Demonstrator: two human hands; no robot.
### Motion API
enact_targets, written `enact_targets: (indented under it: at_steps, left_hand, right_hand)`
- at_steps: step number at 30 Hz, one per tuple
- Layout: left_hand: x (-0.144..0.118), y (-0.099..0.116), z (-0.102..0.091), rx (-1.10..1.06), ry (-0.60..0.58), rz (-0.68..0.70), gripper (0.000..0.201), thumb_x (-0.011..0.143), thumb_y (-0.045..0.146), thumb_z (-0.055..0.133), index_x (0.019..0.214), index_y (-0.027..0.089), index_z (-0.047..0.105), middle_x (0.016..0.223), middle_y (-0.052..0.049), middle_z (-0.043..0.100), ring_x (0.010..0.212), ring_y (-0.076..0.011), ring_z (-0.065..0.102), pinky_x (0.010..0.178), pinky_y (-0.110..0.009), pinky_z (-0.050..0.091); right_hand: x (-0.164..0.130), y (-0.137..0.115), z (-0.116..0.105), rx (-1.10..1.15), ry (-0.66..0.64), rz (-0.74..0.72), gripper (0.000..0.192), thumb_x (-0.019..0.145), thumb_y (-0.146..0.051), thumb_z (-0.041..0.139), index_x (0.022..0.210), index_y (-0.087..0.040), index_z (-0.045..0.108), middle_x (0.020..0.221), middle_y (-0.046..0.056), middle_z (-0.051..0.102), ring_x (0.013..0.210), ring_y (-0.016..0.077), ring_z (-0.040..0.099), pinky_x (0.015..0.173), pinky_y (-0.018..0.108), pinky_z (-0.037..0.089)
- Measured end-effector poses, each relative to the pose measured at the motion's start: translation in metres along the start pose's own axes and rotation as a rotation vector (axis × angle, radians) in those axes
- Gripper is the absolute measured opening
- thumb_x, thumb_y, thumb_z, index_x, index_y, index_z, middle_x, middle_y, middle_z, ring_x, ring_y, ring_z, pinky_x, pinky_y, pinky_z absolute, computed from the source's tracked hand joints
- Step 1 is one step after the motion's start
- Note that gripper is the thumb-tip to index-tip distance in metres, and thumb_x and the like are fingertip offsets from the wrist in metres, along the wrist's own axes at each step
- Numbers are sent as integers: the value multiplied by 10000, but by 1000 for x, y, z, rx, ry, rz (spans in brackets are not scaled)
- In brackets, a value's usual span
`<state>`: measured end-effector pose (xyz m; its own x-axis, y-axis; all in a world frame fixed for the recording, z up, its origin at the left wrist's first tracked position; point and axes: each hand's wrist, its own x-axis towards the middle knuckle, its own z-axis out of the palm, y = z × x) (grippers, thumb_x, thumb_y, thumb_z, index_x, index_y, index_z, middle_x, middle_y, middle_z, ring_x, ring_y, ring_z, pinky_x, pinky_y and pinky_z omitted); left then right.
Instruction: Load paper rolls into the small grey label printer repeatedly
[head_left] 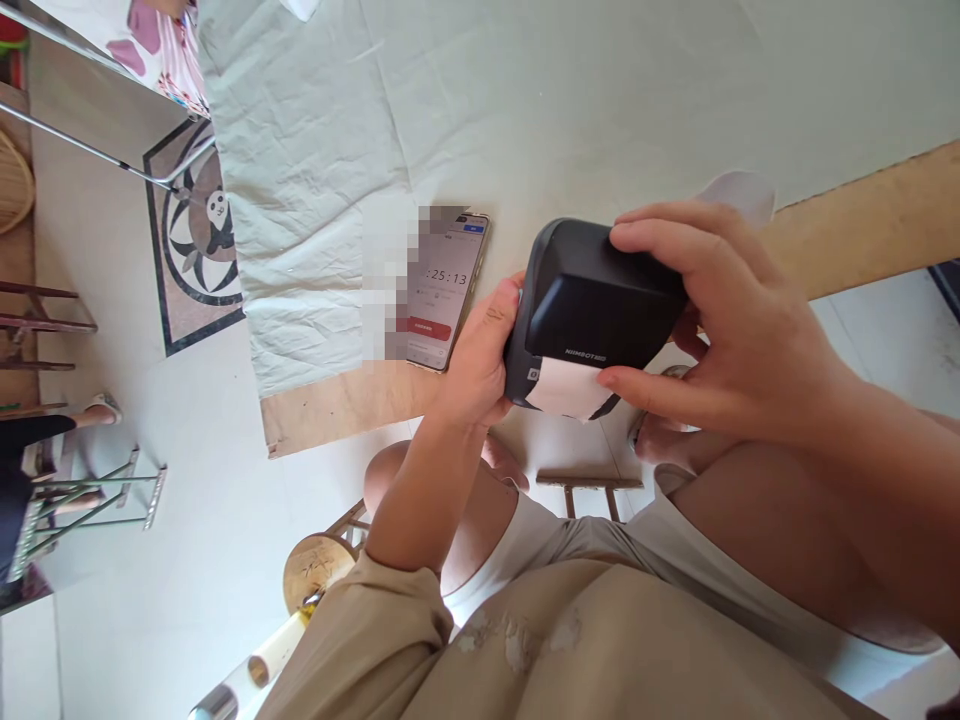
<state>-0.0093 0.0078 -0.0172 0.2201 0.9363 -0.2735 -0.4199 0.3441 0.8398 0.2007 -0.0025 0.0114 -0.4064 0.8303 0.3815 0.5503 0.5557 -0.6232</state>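
Black label printer (592, 305) (paper showing) clasped between both grips, left hand (480, 355), right hand (720, 320), phone (448, 290) beside.

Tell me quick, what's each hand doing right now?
Left hand: closed on the side of the black label printer.
Right hand: gripping the same printer from above, fingertips at its white label.

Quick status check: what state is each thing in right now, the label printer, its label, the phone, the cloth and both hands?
Label printer: lifted off the table, lid shut.
Label: sticking out of the slot.
Phone: flat on the cloth, screen lit.
Cloth: spread out, creased.
Left hand: grip on printer's side.
Right hand: grip over printer's top.
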Motion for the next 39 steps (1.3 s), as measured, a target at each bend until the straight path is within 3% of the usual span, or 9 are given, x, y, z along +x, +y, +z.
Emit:
enact_targets:
  at_steps: [6,11,20,25,27,30,33,35,39]
  left_hand:
    - [1,5,2,-3,27,-63,310,971,519,633,913,234,741,975,-21,779,1281,-309,711,918,-413,684]
    - [5,4,1,47,16,-24,388,889,554,614,687,222,606,723,-65,638,1210,-386,716,842,-459,643]
    - [1,4,-5,-68,155,-69,442,932,414,623,572,240,434,525,2,409,827,-270,746,808,-419,641]
    - [2,8,0,-54,23,-119,513,948,688,550,766,219,649,720,-48,676,1057,-327,766,859,-446,664]
    - [2,8,2,-45,-73,-102,634,936,791,481,879,205,717,865,-87,753,1155,-354,751,847,-437,671]
    - [1,8,3,-57,-166,-46,438,981,644,593,1023,241,759,1030,-59,790,1204,-296,750,808,-337,659]
    - [0,9,2,-14,-194,-37,263,967,470,725,1158,292,757,1118,-20,792,1214,-253,751,793,-277,650]
    - [0,9,2,15,-181,-42,282,956,480,740,1165,293,761,1122,-20,792,1214,-264,752,759,-273,651]
    - [2,6,1,52,-123,-59,389,903,580,773,1152,280,758,1140,-34,789,1185,-293,755,739,-295,657]
  right_hand:
    - [0,5,1,-9,-1,-53,787,894,-444,723,1593,-332,379,1487,118,535,1199,278,672,494,259,613]
    - [0,5,-1,5,-10,-65,800,889,-430,740,1593,-322,375,1489,133,528,1247,284,651,459,207,563]
    - [1,4,-4,5,-23,-114,782,917,-483,702,1603,-329,360,1468,122,544,1082,220,693,418,190,509]
    - [2,8,-7,-34,28,-101,706,912,-530,727,1534,-317,471,1454,139,535,921,166,695,425,232,511]
    - [4,6,-9,-56,132,-47,625,895,-586,745,1413,-273,585,1223,117,612,690,87,595,404,250,429]
    - [6,-1,-11,-67,354,105,470,900,-692,689,1108,-271,699,749,-7,521,513,50,419,410,293,305]
    - [6,-6,-12,-113,527,315,463,997,-652,559,861,-232,698,859,-6,642,520,27,495,459,331,329]
    - [6,-6,-11,-55,584,394,461,1010,-631,553,861,-225,712,970,-5,695,583,45,591,507,343,408]
    - [8,-4,-8,15,495,305,286,988,-491,635,935,-224,725,867,18,725,616,105,636,503,350,418]
